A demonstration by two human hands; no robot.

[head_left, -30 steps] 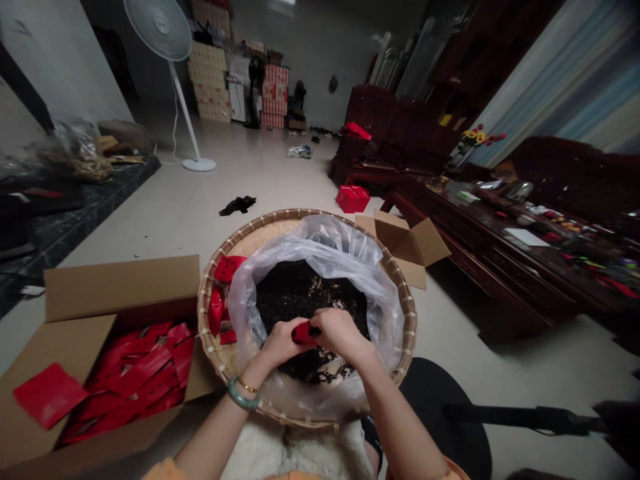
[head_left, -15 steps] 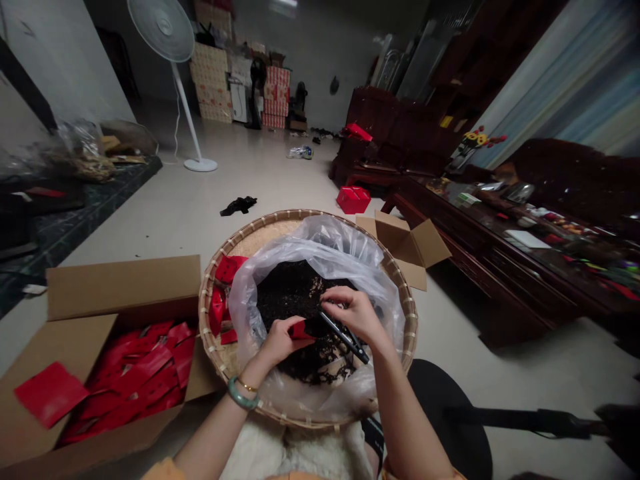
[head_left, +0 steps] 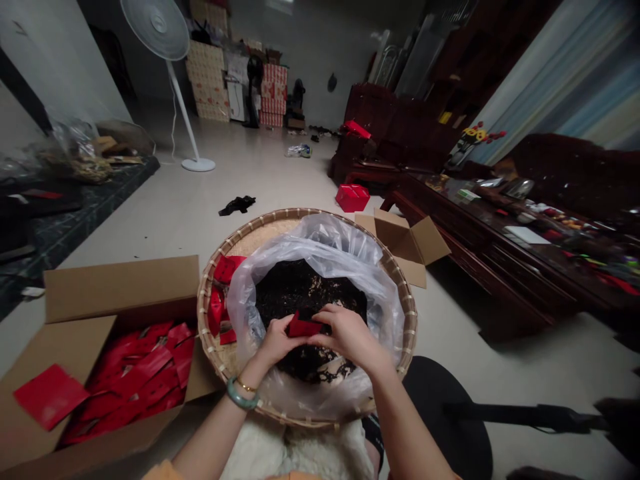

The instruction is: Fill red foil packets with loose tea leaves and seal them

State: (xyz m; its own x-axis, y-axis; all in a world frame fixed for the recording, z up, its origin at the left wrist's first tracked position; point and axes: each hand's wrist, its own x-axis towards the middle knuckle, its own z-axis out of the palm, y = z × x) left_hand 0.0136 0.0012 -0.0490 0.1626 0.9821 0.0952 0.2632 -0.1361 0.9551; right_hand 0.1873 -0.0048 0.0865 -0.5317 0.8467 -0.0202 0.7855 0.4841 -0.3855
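A small red packet (head_left: 304,328) is held over the middle of an open clear plastic bag (head_left: 240,293). My left hand (head_left: 276,339) grips the packet's left end, a green bangle and a thin gold bracelet on that wrist. My right hand (head_left: 345,333) has its fingers closed on the packet's right end. Dark, crinkled dried pieces (head_left: 285,283) with pale bits among them fill the bag below both hands. The bag stands in a round woven bamboo basket (head_left: 411,313). More red packets (head_left: 219,310) lie inside the basket's left side.
At left an open cardboard box (head_left: 123,287) is full of red packets (head_left: 135,373), with one red packet (head_left: 50,397) on its flap. Another open box (head_left: 413,243) stands behind the basket at right, near a dark wooden table (head_left: 450,233). A black round base (head_left: 445,420) sits at lower right.
My right hand has moved down and left onto the packet. The slim black tool seen at that hand is no longer visible. The packet is now held between both hands.
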